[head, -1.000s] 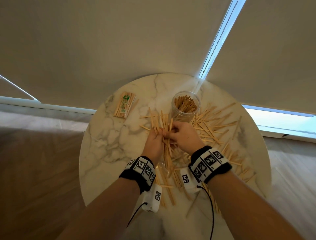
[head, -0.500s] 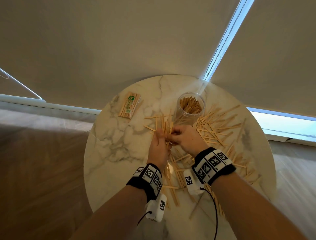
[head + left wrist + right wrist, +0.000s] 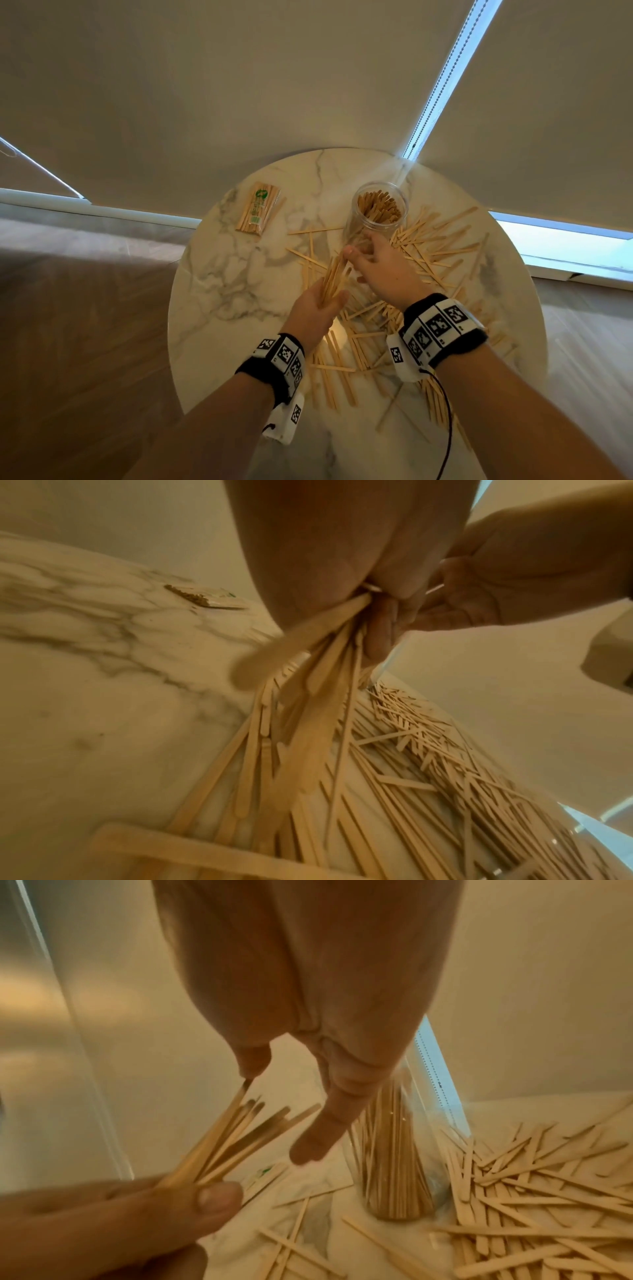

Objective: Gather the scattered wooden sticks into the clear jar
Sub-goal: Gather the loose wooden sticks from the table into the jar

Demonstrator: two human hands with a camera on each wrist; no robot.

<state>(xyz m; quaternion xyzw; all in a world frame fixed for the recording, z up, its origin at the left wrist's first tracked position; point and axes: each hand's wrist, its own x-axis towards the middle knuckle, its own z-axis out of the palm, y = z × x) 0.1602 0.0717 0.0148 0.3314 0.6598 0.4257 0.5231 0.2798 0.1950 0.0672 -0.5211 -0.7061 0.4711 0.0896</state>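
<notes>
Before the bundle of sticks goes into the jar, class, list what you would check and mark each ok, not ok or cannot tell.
1. Left hand grips the bundle of sticks: ok.
2. Bundle ends even: not ok, they fan out in the right wrist view.
3. Clear jar upright, mouth open: ok.
4. Room in the jar: cannot tell; sticks already stand in it.
5. Right hand steadying the jar: cannot tell; its fingers are open beside the jar wall.
6. Scattered sticks left on the table: not ok, many remain.
</notes>
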